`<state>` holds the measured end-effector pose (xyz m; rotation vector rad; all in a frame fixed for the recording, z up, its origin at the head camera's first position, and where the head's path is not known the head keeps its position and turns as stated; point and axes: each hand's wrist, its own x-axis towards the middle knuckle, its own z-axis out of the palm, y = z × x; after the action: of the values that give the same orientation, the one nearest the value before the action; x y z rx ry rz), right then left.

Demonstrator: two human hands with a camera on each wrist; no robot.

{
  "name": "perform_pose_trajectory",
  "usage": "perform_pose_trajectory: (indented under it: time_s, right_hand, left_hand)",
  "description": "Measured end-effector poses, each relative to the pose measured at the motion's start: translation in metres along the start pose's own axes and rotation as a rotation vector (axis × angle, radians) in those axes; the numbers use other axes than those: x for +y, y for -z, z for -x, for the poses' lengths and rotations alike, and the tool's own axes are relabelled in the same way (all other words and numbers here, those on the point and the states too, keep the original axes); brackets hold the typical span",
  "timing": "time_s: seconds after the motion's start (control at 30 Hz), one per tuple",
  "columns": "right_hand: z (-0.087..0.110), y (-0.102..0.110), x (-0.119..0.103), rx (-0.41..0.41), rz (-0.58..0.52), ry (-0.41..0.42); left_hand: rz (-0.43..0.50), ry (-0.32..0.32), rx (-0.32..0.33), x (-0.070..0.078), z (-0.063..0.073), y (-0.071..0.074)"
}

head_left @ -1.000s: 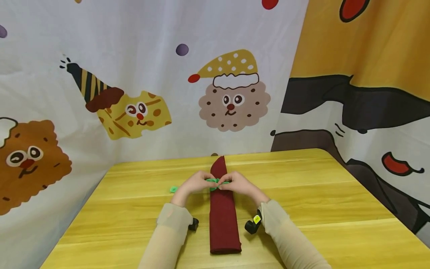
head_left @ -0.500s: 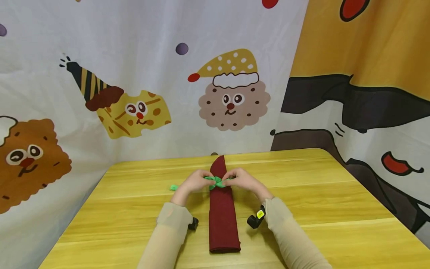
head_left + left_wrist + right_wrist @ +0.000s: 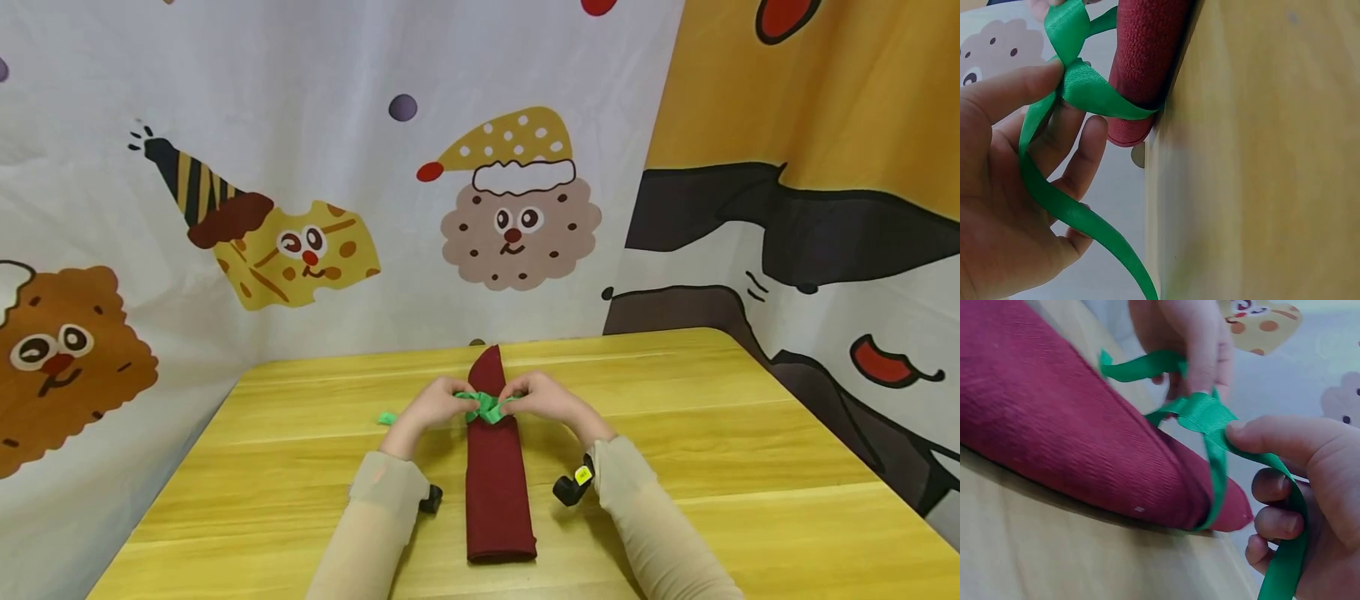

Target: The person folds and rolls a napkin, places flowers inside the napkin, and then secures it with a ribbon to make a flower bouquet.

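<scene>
A folded dark red cloth [image 3: 500,500] lies lengthwise on the table, pointed at its far end. Round its upper part runs a green ribbon [image 3: 489,408], crossed over itself on top. My left hand [image 3: 438,402] pinches the ribbon between thumb and fingers on the left side; in the left wrist view a loose ribbon tail [image 3: 1075,215] trails across the palm. From the right side, my right hand [image 3: 543,398] pinches the other part. In the right wrist view its thumb [image 3: 1266,439] presses the ribbon near the crossing, and a tail [image 3: 1285,562] hangs past the curled fingers.
The yellow wood-grain table [image 3: 675,500] reaches back to a printed curtain [image 3: 330,108]. A green ribbon end [image 3: 387,418] shows on the left, beside the left wrist. Black wrist cameras [image 3: 573,483] sit close to the cloth on both sides.
My right hand has moved slightly to the right and up, drawing away from my left hand. The ribbon between them has spread into a wider crossing; the cloth stays nearly in place.
</scene>
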<state>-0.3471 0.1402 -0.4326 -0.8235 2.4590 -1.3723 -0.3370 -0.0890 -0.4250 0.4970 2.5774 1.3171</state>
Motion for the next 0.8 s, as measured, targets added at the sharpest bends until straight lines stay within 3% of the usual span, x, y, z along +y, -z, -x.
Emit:
perform_pose_trajectory:
  time_s: [0.23,0.43,0.6,0.8]
  right_hand:
    - [-0.006,-0.019,-0.002,0.078,0.08,0.025]
    - [-0.007,-0.028,-0.005,0.149,0.103,-0.011]
    - [-0.007,-0.03,-0.006,0.163,0.097,-0.016]
    - [-0.007,-0.026,-0.005,0.143,0.064,-0.042]
  left_hand:
    - [0.0,-0.036,-0.041,0.004,0.002,0.002]
    - [0.005,-0.07,-0.082,0.004,0.002,0.002]
    - [0.024,-0.086,-0.118,0.002,0.0,0.001]
    - [0.028,-0.06,-0.117,0.002,0.001,0.001]
